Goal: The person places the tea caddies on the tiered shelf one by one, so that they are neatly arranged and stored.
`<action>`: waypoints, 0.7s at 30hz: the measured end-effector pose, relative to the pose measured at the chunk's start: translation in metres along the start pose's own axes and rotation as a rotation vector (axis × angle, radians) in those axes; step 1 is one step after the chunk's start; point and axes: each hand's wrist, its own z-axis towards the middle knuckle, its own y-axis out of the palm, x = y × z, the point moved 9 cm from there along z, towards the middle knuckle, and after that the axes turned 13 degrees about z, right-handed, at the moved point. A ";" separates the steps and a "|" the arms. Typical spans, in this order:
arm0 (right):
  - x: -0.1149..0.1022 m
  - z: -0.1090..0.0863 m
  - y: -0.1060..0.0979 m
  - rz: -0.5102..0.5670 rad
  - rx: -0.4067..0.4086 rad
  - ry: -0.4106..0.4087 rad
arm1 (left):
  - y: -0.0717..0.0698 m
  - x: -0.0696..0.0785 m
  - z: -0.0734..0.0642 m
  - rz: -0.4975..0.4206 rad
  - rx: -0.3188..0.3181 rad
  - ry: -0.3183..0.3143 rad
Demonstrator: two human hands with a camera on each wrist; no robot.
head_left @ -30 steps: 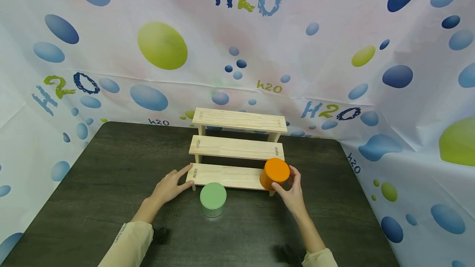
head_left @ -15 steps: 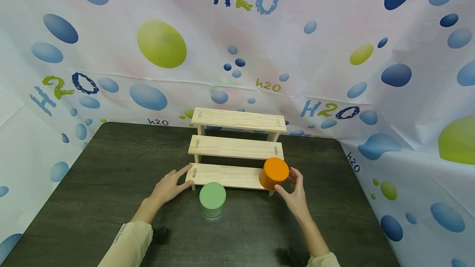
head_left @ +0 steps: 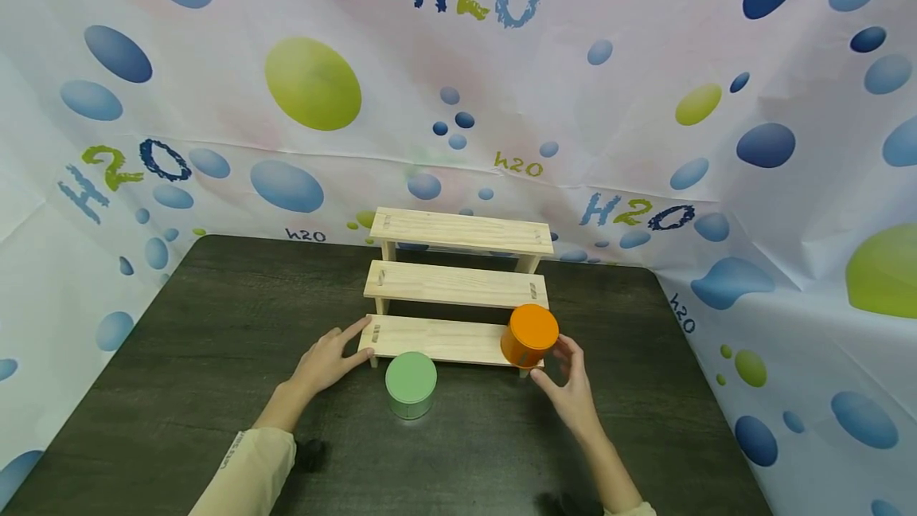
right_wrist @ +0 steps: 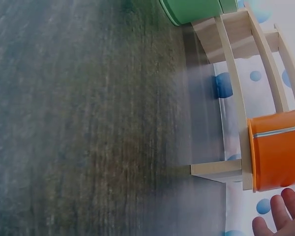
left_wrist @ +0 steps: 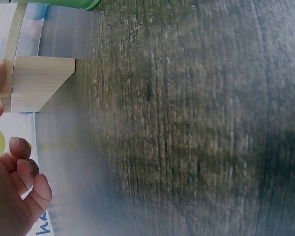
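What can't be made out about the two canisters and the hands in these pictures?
Inside the orange canister and green canister: hidden by their closed tops, head view.
Most of the green canister in the left wrist view: cut off by the top edge.
Rest of the left hand: cut off by the left wrist view's left edge.
Rest of the right hand: cut off at the right wrist view's lower right corner.

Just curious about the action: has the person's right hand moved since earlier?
Yes: in the head view, the right hand has drawn slightly back and rightward, judged against the pale wooden three-step shelf.
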 end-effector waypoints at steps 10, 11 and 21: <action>-0.004 -0.009 -0.001 -0.058 -0.025 0.012 | 0.001 0.000 -0.001 -0.004 -0.008 -0.003; -0.005 -0.010 -0.001 -0.058 -0.025 0.010 | 0.000 0.000 -0.001 -0.005 -0.009 -0.005; -0.012 -0.017 0.005 -0.067 -0.064 -0.017 | -0.003 0.001 -0.001 -0.013 -0.006 0.008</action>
